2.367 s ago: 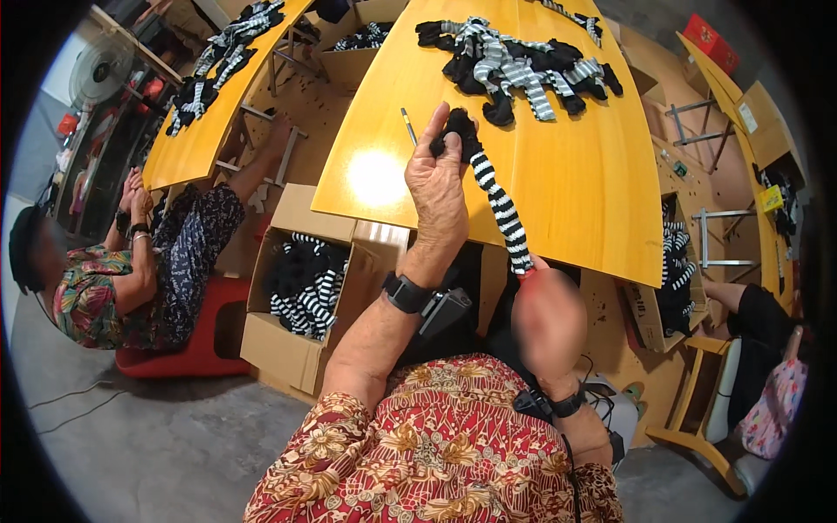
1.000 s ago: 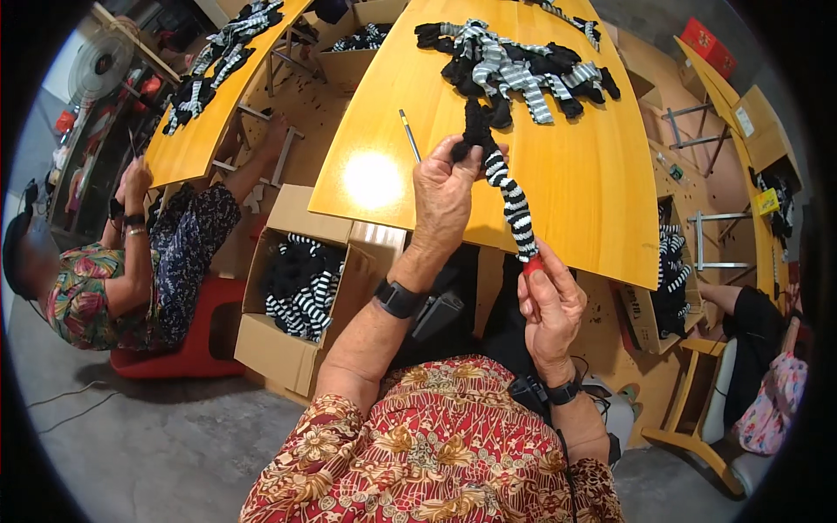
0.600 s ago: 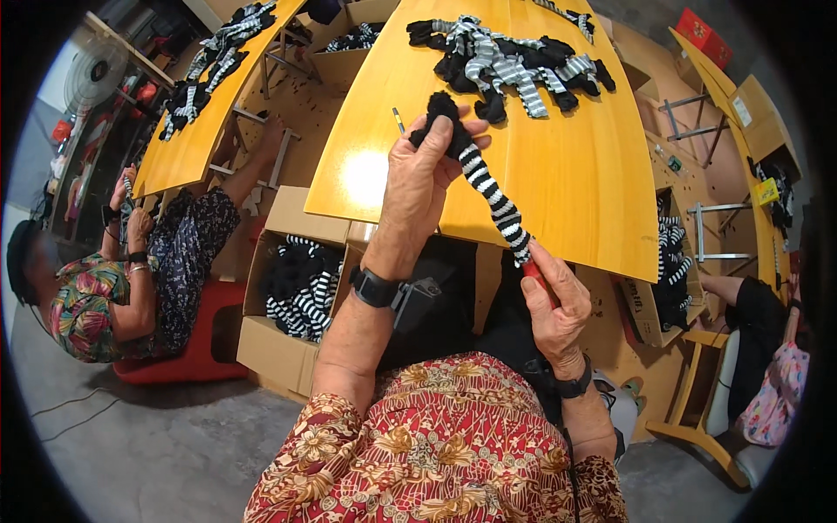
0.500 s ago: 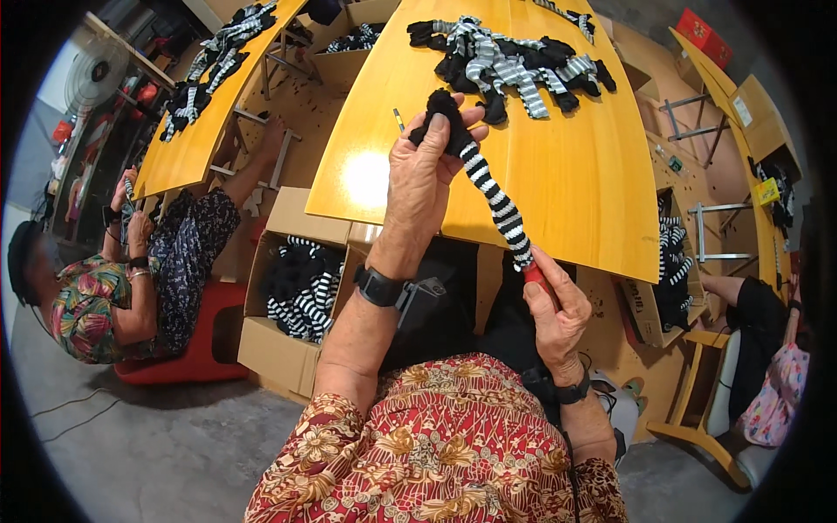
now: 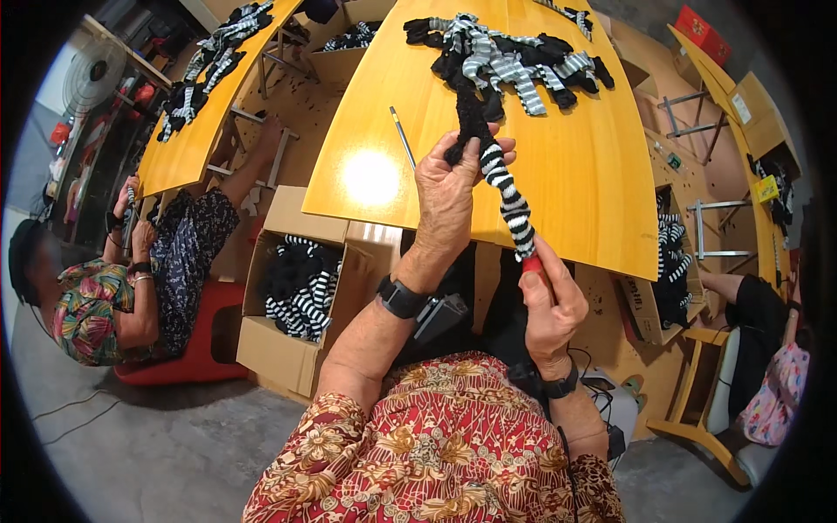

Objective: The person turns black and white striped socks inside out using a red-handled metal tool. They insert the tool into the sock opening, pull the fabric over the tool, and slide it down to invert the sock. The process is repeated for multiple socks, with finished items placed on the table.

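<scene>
Black-and-white striped, the sock (image 5: 508, 196) stretches over the yellow table (image 5: 602, 166), its long axis slanting from upper left down to lower right. The left hand (image 5: 449, 192) pinches its black upper end, fingers curled tight. The right hand (image 5: 547, 301) grips the lower end, fingers closed around a red-tipped tool (image 5: 532, 263).

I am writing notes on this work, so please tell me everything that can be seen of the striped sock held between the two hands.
The striped sock is a long, narrow tube of soft knit with black and white rings and a black end. It is stretched slantwise above the yellow table, seemingly over a stick with a red tip. The left hand grips its upper black end, which bunches above the fingers. The right hand pinches its lower end near the red tip. It looks twisted and taut, apart from the pile of socks farther back.
</scene>
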Motion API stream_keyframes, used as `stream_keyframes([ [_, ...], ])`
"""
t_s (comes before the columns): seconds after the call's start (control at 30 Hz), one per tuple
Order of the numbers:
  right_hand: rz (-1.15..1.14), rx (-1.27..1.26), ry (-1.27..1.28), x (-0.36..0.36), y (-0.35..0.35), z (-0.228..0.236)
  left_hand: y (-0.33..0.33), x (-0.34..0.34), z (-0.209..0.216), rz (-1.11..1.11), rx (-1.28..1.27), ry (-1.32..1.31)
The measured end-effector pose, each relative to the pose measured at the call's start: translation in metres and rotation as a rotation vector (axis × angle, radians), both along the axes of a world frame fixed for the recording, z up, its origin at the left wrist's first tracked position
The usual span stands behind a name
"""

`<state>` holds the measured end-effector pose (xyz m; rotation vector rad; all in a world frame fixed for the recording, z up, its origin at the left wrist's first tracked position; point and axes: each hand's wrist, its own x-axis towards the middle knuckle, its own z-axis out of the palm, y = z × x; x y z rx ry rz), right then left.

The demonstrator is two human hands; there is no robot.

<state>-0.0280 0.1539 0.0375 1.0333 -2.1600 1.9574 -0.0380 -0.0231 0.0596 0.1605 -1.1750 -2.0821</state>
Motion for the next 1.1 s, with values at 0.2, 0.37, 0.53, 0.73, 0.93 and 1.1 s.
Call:
stream_keyframes([
  [0.2,0.089,0.043,0.274,-0.021,0.012,0.006,-0.022,0.015,0.016,-0.132,0.053,0.031],
  [0.37,0.169,0.042,-0.034,-0.014,0.022,-0.004,-0.031,0.015,0.021,-0.129,0.077,0.069],
  [0.53,0.299,-0.2,-0.494,-0.021,0.021,-0.012,-0.023,0.011,0.021,-0.255,0.073,0.054],
  [0.73,0.317,-0.268,-0.614,-0.029,0.023,-0.001,-0.026,0.012,0.017,-0.273,0.019,-0.006],
  [0.93,0.14,-0.191,-0.426,-0.016,0.013,-0.001,0.005,0.008,0.009,-0.234,0.096,-0.01],
  [1.1,0.133,0.017,-0.108,-0.028,0.018,0.015,-0.022,0.022,0.018,-0.143,-0.049,-0.155],
])
